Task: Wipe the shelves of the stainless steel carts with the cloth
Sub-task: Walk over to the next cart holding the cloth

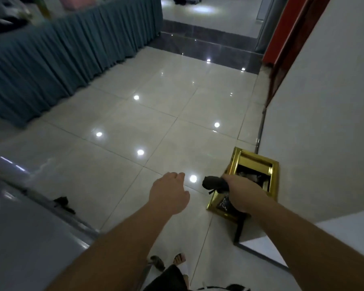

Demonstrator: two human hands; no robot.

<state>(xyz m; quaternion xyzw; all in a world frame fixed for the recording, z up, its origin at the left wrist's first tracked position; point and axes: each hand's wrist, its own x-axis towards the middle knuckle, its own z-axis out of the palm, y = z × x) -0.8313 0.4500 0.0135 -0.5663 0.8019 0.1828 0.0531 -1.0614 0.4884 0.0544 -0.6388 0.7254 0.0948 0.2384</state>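
My right hand (241,194) grips a bunched dark cloth (214,183), held out over the floor just in front of a gold bin. My left hand (169,195) reaches forward over the tiles with fingers loosely curled, holding nothing. A stainless steel cart (25,217) fills the lower left, its flat top and rail edge running diagonally; both hands are to its right and apart from it.
A gold-framed waste bin (258,175) stands against the white wall (323,101) on the right. A table with a teal pleated skirt (61,59) lines the upper left. Glossy tiled floor (155,122) lies between, with a dark step at the back. My sandalled feet show at the bottom.
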